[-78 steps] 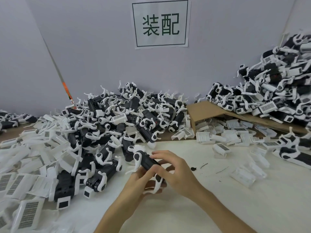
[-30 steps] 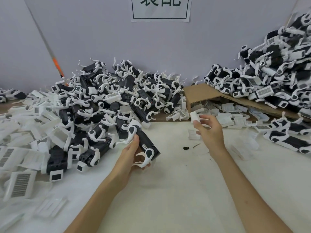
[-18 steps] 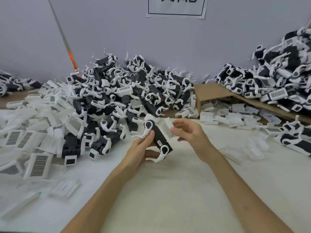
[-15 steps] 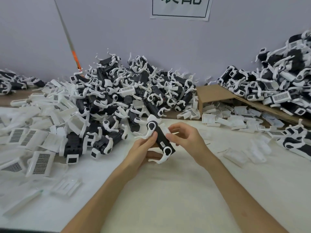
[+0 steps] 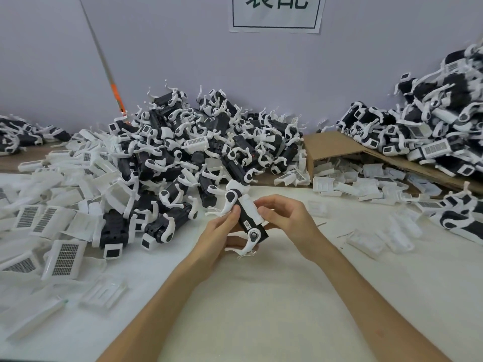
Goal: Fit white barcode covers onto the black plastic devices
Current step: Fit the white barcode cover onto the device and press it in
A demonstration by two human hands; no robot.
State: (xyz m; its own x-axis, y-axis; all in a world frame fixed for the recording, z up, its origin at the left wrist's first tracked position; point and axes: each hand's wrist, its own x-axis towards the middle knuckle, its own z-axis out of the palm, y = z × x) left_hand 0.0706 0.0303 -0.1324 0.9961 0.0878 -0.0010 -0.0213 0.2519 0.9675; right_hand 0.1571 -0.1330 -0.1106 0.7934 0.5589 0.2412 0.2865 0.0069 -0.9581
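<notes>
My left hand [image 5: 218,235] grips a black plastic device [image 5: 245,223] with white clips, held tilted above the table's middle. A white cover [image 5: 253,208] lies along the device's upper side, and my right hand [image 5: 288,222] pinches it there with thumb and fingers. Its barcode face is not visible. A large heap of black devices [image 5: 198,152] lies just behind my hands. Loose white barcode covers [image 5: 52,220] are spread at the left, and more white covers [image 5: 366,184] lie at the right.
A cardboard sheet [image 5: 337,147] slopes at the back right under a tall pile of covered devices [image 5: 431,131]. Clear plastic trays [image 5: 103,293] lie at the front left and more trays [image 5: 366,240] at the right. A wall with a paper sign [image 5: 275,13] stands behind.
My right hand reached to the covers at the right, picked one up and brought it to the device. The cover now lies against the device in my left hand.
</notes>
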